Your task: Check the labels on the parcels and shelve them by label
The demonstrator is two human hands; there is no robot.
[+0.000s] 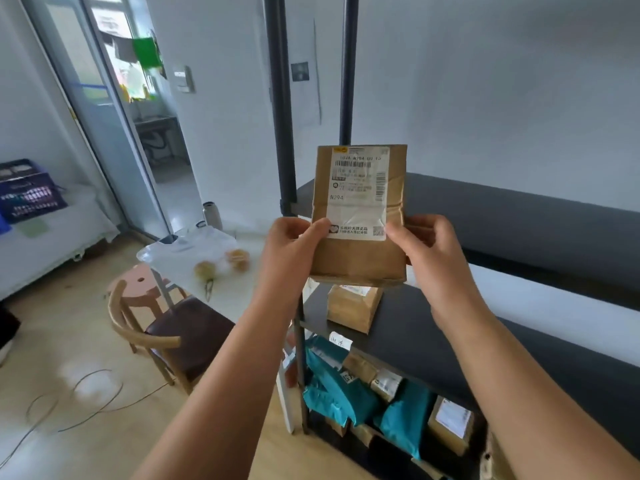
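I hold a brown cardboard parcel (356, 258) upright in front of me, its white shipping label facing me. My left hand (291, 247) grips its left edge and my right hand (429, 251) grips its right edge. Behind it stands a black shelf unit (450, 327). One small brown parcel (351, 306) lies on the middle shelf. A small handwritten tag (340, 342) hangs on that shelf's front edge. On the shelf below lie several teal bags (343, 393) and small brown boxes (450, 424).
A wooden chair (166, 337) and a pink stool (145, 289) stand left of the shelf, beside a white table (242, 285) with a plastic bag of fruit. Thin cables lie on the wooden floor (69, 403). A blue crate (29, 192) sits far left.
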